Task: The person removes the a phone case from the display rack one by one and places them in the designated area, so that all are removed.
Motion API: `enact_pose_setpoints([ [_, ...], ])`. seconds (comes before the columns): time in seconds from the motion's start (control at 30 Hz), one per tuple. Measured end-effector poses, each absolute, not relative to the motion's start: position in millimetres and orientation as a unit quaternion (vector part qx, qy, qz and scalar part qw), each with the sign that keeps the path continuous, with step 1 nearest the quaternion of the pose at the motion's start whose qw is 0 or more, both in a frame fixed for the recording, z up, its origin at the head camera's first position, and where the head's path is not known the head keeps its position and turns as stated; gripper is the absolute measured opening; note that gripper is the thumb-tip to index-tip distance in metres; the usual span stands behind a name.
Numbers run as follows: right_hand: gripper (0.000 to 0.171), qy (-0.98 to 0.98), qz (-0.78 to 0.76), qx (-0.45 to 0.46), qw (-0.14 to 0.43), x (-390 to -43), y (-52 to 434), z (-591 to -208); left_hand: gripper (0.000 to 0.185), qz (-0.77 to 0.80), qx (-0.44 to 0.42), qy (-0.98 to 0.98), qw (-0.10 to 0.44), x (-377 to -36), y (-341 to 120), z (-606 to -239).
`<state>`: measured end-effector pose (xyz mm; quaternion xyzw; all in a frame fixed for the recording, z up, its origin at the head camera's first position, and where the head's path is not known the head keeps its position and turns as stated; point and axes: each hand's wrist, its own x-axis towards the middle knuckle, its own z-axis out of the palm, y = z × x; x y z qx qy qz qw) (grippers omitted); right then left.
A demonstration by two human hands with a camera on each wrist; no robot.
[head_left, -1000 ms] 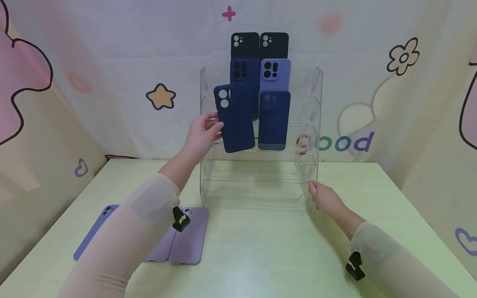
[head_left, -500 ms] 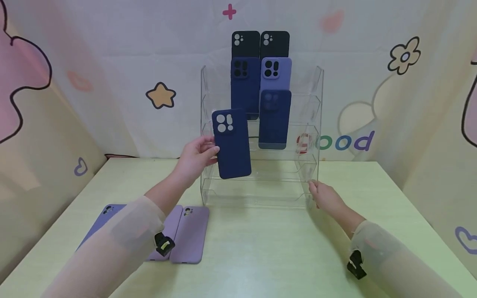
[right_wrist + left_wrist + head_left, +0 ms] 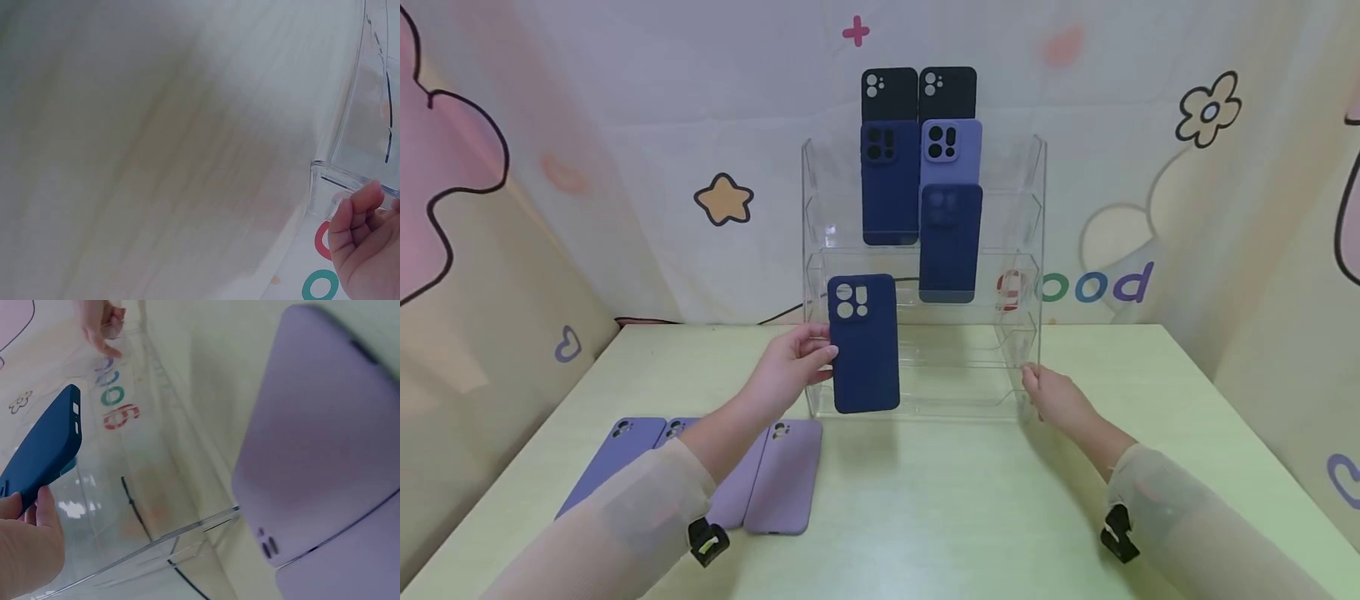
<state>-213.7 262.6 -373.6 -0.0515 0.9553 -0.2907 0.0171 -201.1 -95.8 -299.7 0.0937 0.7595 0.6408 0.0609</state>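
Note:
My left hand (image 3: pixel 790 362) pinches a dark blue phone case (image 3: pixel 867 362) by its left edge, thumb in front. The case stands nearly upright before the lower tiers of a clear acrylic display rack (image 3: pixel 962 407), its camera cutouts at the top left. In the left wrist view the case (image 3: pixel 47 440) shows side-on between thumb and fingers. Low on the rack's right side panel, my right hand (image 3: pixel 1058 402) grips the edge. Curled fingers of that hand (image 3: pixel 369 244) show at the rack's corner in the right wrist view.
Two black phone cases (image 3: pixel 889 96) stand on the rack's top tier. Below them are a dark blue case (image 3: pixel 890 196) and a lavender case (image 3: pixel 967 158), then another dark blue case (image 3: pixel 950 250) lower right. Several purple cases (image 3: pixel 784 483) lie on the table at left, partly behind my forearm.
My left hand has moved down with the dark blue phone case, from the rack's third tier to in front of its bottom tiers. The right hand has stayed on the rack.

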Motion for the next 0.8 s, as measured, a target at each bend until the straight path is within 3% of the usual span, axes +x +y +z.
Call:
enact_pose_setpoints([
  [0.23,0.052,0.958,-0.279,-0.050,0.029,-213.1,262.3,-372.1,0.030,0.636,0.075,0.762,0.100,-187.8,-94.6,-320.5],
  [0.8,0.053,0.957,-0.284,-0.049,0.026,-214.5,263.7,-374.6,0.024,0.621,0.048,0.768,0.150,-157.3,-98.4,-348.9],
])
